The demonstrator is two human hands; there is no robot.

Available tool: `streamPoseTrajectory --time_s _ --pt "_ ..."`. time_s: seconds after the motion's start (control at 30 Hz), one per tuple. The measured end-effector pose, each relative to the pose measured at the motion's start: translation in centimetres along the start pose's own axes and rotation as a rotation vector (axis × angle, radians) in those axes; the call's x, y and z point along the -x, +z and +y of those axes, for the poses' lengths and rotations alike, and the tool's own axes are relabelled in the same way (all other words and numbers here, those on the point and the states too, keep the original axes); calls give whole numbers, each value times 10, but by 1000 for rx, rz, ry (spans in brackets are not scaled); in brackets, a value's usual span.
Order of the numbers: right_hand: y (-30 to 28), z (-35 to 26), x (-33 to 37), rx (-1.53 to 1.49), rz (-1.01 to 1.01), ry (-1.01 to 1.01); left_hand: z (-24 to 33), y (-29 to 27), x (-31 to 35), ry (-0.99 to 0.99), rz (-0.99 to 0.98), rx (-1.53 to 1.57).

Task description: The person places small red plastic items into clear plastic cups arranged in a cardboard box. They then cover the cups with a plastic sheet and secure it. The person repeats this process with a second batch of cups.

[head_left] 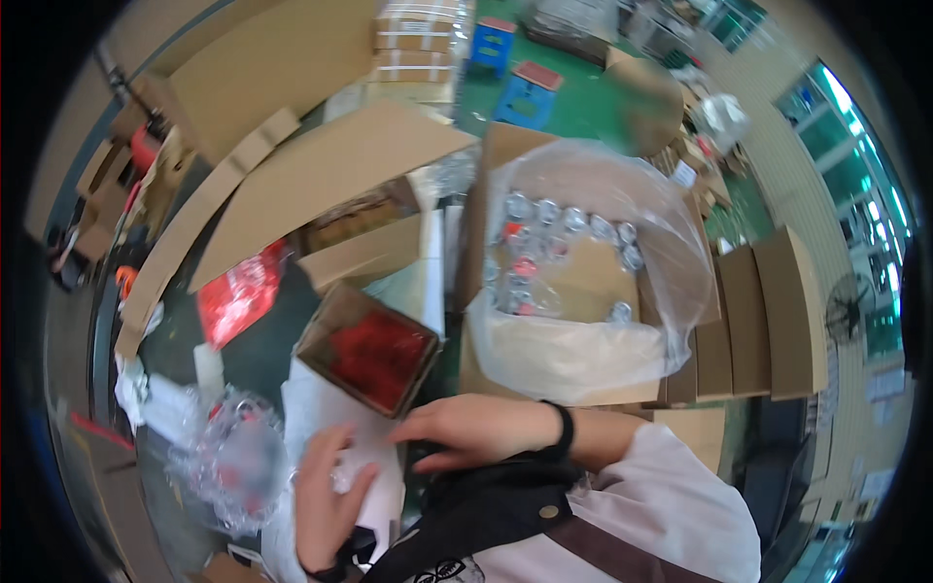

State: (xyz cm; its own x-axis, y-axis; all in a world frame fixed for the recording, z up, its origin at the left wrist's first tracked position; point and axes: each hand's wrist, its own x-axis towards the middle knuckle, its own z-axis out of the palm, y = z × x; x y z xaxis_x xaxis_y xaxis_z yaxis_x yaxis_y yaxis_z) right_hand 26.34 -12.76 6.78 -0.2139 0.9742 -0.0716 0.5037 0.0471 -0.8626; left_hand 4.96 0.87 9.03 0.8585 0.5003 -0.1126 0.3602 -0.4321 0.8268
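Note:
My left hand [328,500] is over a white sheet [384,476] on the bench, its thumb and fingers spread. A small clear glint shows between them; I cannot tell what it is or whether the hand touches it. My right hand [486,428], with a black band on the wrist, reaches leftward with fingers stretched out and thumb apart, holding nothing visible. Just beyond its fingertips stands a small open cardboard box [316,340] with red contents [384,360]. To the right, a large carton [473,253] lined with clear plastic holds several clear, rounded containers [575,220], some with red parts.
Clear plastic bags [233,466] lie at the left of the bench, below a red plastic package [243,291]. Another open carton with long flaps [330,165] stands farther back. Blue stools [530,97] stand on the green floor; cardboard panels [768,321] rise at right.

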Motion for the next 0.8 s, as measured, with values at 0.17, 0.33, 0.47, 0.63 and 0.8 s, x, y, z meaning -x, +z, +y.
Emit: streamPoseTrajectory --time_s 0.17,0.33,0.47,0.63,0.8 --pt "-59 111 190 -62 357 655 45 173 -99 162 -501 110" --pt "-150 281 279 462 757 882 22 354 -212 -25 -62 -24" --pt "-200 370 233 501 692 822 34 407 -264 -292 -63 -287" --pt "-190 440 156 412 601 405 35 438 -303 -334 -35 -484" --pt "-199 470 141 349 461 390 -7 451 -318 -258 -151 -656"
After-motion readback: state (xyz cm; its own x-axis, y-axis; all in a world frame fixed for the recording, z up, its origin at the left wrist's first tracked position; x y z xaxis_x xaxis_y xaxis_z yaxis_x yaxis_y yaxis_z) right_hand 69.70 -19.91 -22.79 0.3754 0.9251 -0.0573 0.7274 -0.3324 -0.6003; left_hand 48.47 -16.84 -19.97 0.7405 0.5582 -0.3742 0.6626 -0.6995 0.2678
